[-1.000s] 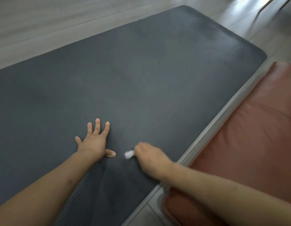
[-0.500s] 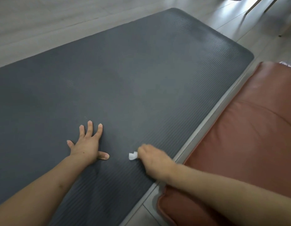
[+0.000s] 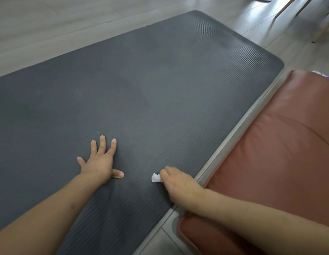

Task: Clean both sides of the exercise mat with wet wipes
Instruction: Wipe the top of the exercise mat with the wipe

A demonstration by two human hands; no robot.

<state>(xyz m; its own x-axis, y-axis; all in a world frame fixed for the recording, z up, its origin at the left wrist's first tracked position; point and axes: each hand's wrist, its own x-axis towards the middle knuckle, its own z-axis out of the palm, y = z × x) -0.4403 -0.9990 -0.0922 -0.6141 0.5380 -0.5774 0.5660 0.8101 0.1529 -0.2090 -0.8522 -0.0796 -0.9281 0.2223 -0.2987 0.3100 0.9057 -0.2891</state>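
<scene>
A dark grey ribbed exercise mat [image 3: 160,85] lies flat on the floor and fills most of the view. My left hand [image 3: 100,161] rests palm down on it, fingers spread and straight. To its right, near the mat's right edge, my right hand [image 3: 175,183] grips a small crumpled white wet wipe [image 3: 156,178] and presses it against the mat. Only a corner of the wipe shows beyond my fingers.
A reddish-brown leather cushion [image 3: 281,162] lies along the mat's right edge; my right forearm crosses its near corner. Pale wood-look floor [image 3: 68,19] surrounds the mat. Light furniture legs [image 3: 323,28] stand at the top right.
The view has shifted, so the mat's far corner sits lower and further left. My right hand with the wipe slid slightly along the mat; my left hand stays planted.
</scene>
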